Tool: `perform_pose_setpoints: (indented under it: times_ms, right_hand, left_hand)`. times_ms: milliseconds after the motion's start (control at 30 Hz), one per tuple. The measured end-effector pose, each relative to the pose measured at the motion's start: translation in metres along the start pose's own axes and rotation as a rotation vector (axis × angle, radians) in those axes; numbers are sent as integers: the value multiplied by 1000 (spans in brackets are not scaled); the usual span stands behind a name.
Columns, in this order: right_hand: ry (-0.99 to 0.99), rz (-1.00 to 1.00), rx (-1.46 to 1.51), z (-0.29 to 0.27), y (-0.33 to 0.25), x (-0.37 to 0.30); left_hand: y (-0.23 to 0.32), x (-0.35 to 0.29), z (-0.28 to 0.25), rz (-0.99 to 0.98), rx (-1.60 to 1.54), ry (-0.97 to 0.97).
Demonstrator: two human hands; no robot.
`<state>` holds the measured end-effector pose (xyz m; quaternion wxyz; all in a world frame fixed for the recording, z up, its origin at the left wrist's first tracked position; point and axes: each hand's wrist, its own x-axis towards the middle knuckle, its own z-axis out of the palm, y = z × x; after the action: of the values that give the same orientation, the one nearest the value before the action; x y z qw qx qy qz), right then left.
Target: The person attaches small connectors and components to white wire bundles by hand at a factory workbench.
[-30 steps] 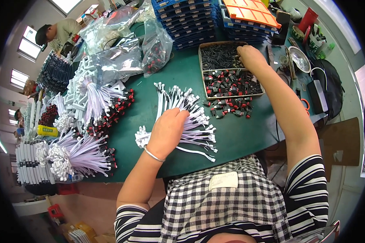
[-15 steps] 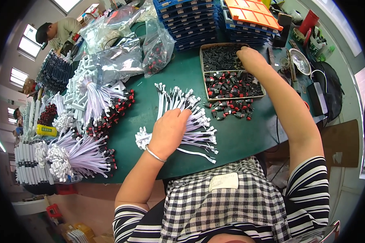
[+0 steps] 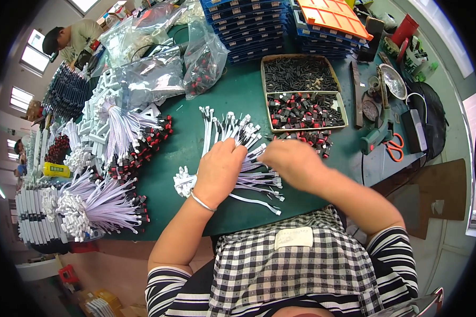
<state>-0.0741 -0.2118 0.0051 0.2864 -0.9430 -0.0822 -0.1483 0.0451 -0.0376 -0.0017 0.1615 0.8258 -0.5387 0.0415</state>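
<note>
Left hand [image 3: 218,170] lies palm-down, fingers curled, pressing on a fanned pile of white cable leads with plug ends [image 3: 232,142] on the green table [image 3: 238,95]. Right hand [image 3: 291,161] sits just beside it over the same pile, fingers bent inward; whether it pinches anything cannot be told. A divided cardboard tray [image 3: 304,92] of black and red connectors stands just beyond. Orange-handled scissors [image 3: 394,148] lie to the right.

A small assembly workshop: a green desk [image 3: 238,95] heaped with bundled white wire leads [image 3: 111,206], a parts tray [image 3: 304,92], stacked blue trays [image 3: 248,21] along its far edge.
</note>
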Motion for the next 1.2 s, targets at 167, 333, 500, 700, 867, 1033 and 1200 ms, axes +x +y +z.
perform_pose_setpoints:
  times_ms: [167,333,500,700,867,1033,1200]
  right_hand:
    - [161,58,58,29,-10,-26]
    - [189,45,13,41,-19,-40]
    - [188,-29,-113,41,-25,-43]
    - [163,-32,-134,42,-26,-44]
    - [200,-50,-114,41,-24,-41]
    - [216,-50,-74,40,-24,-39]
    - [320,-63,-28,36,-16,-37]
  left_hand:
    - [0,-2,0,-3,2,26]
    - [-3,-1,5,-57,35,85]
    - [-11,2,6,-125,31,98]
    - [-1,-1,-4,-126,-51,33]
    - [4,-6,-11,-45,-111,4]
    - [2,-6,-9,-40,15,-88]
    - [0,-6,-8,-31,5,-63]
